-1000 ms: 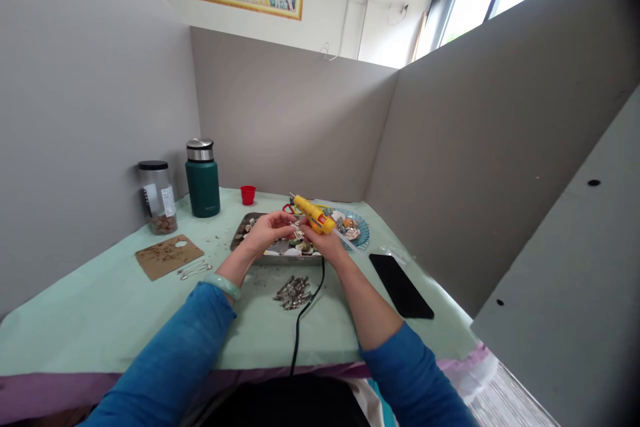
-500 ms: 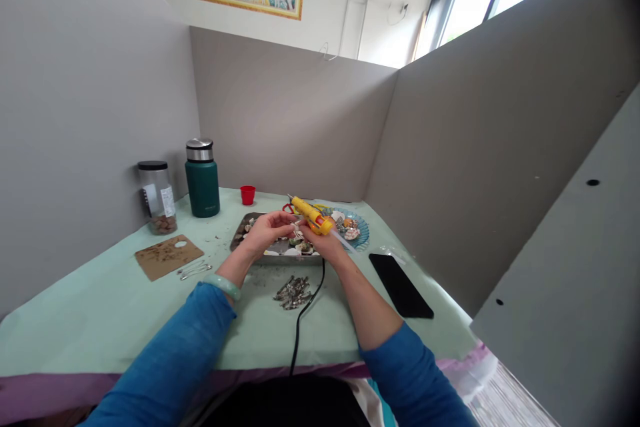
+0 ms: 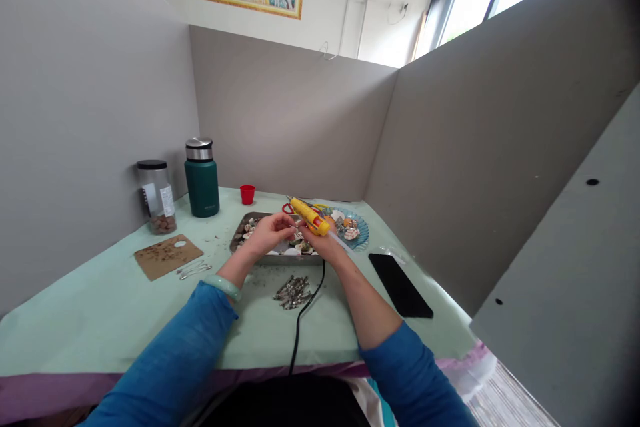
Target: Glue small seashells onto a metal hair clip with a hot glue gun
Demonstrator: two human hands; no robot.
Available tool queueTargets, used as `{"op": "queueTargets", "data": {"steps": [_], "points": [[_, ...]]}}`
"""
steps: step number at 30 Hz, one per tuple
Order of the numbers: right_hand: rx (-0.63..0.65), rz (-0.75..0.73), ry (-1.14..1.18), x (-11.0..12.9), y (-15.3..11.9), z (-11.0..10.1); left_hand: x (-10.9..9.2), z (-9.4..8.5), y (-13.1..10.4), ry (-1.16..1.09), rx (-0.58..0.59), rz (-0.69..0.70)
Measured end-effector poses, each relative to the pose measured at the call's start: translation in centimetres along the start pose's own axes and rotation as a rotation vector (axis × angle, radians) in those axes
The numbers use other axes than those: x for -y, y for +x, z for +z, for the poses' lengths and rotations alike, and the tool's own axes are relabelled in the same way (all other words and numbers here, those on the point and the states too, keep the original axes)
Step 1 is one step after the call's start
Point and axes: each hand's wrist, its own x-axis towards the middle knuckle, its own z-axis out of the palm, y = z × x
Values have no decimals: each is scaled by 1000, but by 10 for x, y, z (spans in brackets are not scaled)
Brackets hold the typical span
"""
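Note:
Over a metal tray of shells, my left hand pinches something too small to make out. My right hand is close beside it, fingers bent, with the yellow glue gun held in it, nozzle pointing up and left. A clear glue stick juts from the gun's back end. The fingertips of both hands nearly meet. A pile of small metal clips lies in front of the tray, beside a black cord.
Behind the right hand is a blue glass plate of shells. A black phone lies at right. At left are brown cardboard, safety pins, a jar and a green bottle. A red cup stands behind.
The glue gun and my right hand have shifted very slightly left. My left fingers have moved a little, and the pale piece between the hands now shows less.

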Motion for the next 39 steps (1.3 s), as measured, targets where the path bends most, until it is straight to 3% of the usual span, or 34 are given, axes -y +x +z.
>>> {"op": "queueTargets", "data": {"steps": [15, 39], "points": [[17, 107, 176, 8, -2, 1, 0, -1, -1, -30, 25, 10], [-21, 2, 52, 0, -1, 1, -3, -1, -1, -80, 27, 66]]}}
